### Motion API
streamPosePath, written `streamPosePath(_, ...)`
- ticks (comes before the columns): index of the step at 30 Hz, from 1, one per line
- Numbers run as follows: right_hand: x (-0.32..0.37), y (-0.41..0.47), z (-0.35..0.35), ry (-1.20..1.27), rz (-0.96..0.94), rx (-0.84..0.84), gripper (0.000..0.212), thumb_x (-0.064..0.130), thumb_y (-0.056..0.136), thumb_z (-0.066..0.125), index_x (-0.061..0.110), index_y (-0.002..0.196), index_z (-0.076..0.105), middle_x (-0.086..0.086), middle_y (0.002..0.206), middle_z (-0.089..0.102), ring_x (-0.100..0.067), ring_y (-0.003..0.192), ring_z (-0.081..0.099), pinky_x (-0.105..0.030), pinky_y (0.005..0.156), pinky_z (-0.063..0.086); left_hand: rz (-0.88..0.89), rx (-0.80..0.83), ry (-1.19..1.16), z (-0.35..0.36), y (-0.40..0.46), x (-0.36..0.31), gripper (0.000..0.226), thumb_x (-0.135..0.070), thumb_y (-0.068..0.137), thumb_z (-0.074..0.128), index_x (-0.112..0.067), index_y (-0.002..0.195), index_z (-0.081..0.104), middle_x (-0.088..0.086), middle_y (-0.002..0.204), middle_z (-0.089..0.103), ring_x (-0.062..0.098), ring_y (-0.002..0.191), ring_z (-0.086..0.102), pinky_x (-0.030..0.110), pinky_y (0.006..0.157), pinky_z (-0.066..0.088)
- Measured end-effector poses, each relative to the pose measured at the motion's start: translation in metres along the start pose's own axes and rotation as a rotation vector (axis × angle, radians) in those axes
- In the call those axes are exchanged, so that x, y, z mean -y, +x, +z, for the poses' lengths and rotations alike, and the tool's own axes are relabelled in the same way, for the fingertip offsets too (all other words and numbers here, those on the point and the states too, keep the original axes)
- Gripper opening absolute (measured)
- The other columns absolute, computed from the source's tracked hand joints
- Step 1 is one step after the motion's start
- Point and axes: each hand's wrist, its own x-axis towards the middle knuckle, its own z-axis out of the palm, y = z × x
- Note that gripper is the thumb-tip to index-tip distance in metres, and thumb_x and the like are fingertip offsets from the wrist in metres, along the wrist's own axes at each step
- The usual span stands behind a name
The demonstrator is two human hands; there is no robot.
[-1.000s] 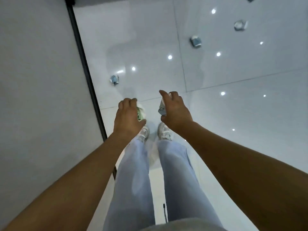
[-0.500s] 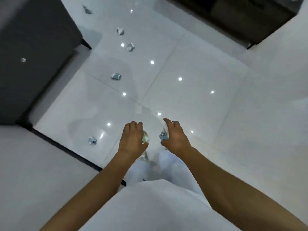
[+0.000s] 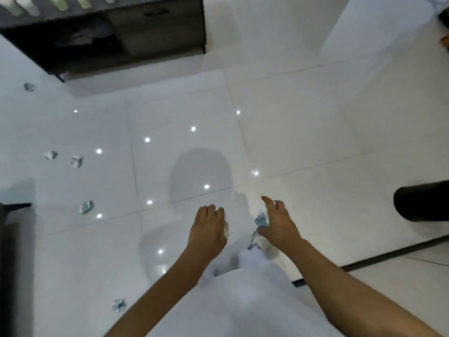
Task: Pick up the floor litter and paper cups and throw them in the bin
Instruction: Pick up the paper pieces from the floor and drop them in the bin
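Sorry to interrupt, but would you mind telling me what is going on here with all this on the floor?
A person is clearing litter off the white tiled floor. The left hand holds a crumpled white piece, and the right hand pinches a bluish scrap. Several crumpled bits remain on the floor to the left, such as one and another. A dark round object sits at the right edge.

Glossy white floor tiles (image 3: 303, 132) are mirroring small ceiling lights, a dark wooden cabinet (image 3: 136, 32) is standing at the far side, its left compartment lying open
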Motion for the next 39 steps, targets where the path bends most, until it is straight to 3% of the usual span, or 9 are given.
streamPosePath(11,-0.181,-0.012,-0.14,0.241,0.276,-0.205,0.083,0.017,0.082,0.07,0.023,0.149,0.022,-0.008,0.14,0.031,-0.024,0.126,0.04,-0.032,0.096,0.045,0.376,0.065,0.152,-0.036,0.13,-0.235,0.053,-0.036,0.081,0.061,-0.014,0.125,0.041,0.005,0.123,0.045,0.023,0.115,0.04,0.027,0.102,0.028)
streamPosePath(16,-0.235,-0.023,-0.173,0.365,0.39,-0.321,0.083,0.017,0.081,0.069,0.024,0.15,0.022,-0.007,0.139,0.032,-0.024,0.126,0.04,-0.029,0.094,0.044,0.556,0.106,0.243,-0.043,0.174,-0.317,0.047,-0.031,0.082,0.059,-0.013,0.122,0.042,0.006,0.123,0.046,0.024,0.115,0.04,0.026,0.1,0.03)
streamPosePath(20,-0.276,-0.019,-0.207,0.43,0.475,-0.37,0.084,0.019,0.082,0.069,0.025,0.15,0.021,-0.007,0.14,0.03,-0.023,0.127,0.038,-0.029,0.096,0.043,0.693,0.143,0.326,-0.048,0.216,-0.381,0.058,-0.033,0.084,0.059,-0.012,0.134,0.037,0.007,0.129,0.044,0.025,0.119,0.038,0.027,0.102,0.031)
streamPosePath(32,-0.395,0.044,-0.378,0.622,0.699,-0.626,0.085,0.017,0.081,0.071,0.025,0.15,0.021,-0.006,0.141,0.032,-0.023,0.126,0.041,-0.033,0.098,0.045,1.087,0.181,0.521,-0.085,0.382,-0.582,0.054,-0.03,0.083,0.062,-0.012,0.129,0.04,0.007,0.127,0.044,0.024,0.118,0.04,0.029,0.099,0.034)
streamPosePath(39,-0.459,0.05,-0.423,0.739,0.801,-0.658,0.084,0.014,0.081,0.072,0.024,0.149,0.024,-0.007,0.142,0.033,-0.024,0.127,0.041,-0.031,0.098,0.042,1.208,0.227,0.603,-0.087,0.429,-0.682,0.051,-0.026,0.083,0.061,-0.012,0.128,0.04,0.007,0.127,0.043,0.024,0.117,0.039,0.029,0.098,0.035)
